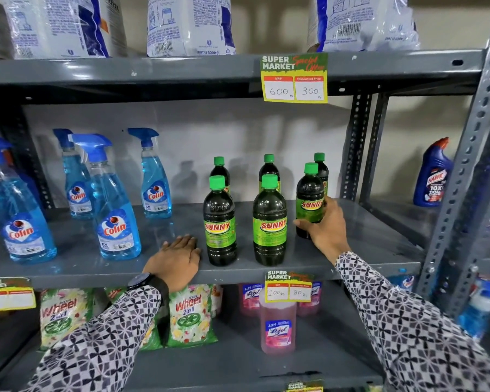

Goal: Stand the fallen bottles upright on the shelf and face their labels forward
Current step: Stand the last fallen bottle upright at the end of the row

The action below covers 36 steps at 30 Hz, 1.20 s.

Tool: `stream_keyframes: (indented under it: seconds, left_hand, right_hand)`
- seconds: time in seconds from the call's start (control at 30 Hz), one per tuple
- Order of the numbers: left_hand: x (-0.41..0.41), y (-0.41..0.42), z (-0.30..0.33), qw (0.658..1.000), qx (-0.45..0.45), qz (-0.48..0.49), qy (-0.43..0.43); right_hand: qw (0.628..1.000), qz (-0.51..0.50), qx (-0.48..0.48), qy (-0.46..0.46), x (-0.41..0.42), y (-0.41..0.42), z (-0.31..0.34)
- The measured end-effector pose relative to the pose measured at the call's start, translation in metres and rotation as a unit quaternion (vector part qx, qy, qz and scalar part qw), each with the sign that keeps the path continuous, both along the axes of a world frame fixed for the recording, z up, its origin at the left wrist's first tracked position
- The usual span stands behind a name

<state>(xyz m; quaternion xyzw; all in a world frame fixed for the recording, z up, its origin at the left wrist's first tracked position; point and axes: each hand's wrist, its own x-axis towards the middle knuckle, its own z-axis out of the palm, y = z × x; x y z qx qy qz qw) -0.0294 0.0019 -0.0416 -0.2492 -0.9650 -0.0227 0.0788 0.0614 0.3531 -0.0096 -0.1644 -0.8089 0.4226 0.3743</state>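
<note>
Grey shelf [351, 250] carries upright Sunny bottles [269, 222] and Colin sprays [116, 222]

A grey metal rack [266, 72] of slotted-angle uprights [464, 176] stands against a pale, plain wall [238, 131]. Its painted boards are scuffed and flecked with white marks. Soft light falls from the front and throws faint blurred shadows onto the wall behind the middle tier. A second rack section [402, 213] adjoins at the right, its boards darker in shade.
</note>
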Motion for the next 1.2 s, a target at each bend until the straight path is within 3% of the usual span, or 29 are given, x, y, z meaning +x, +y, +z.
stream_keyframes:
  seconds: [0.3, 0.57, 1.2]
  left_hand:
    - [0.002, 0.002, 0.002, 1.000, 0.010, 0.011, -0.013]
    - [0.002, 0.003, 0.002, 1.000, 0.017, 0.014, -0.015]
    - [0.012, 0.001, 0.008, 0.997, 0.060, 0.012, -0.040]
  right_hand:
    - [0.999, 0.019, -0.045, -0.014, 0.015, -0.005, 0.006]
    - [0.998, 0.039, -0.022, -0.054, 0.066, -0.011, 0.004]
    - [0.998, 0.038, -0.040, -0.031, 0.097, -0.030, -0.005]
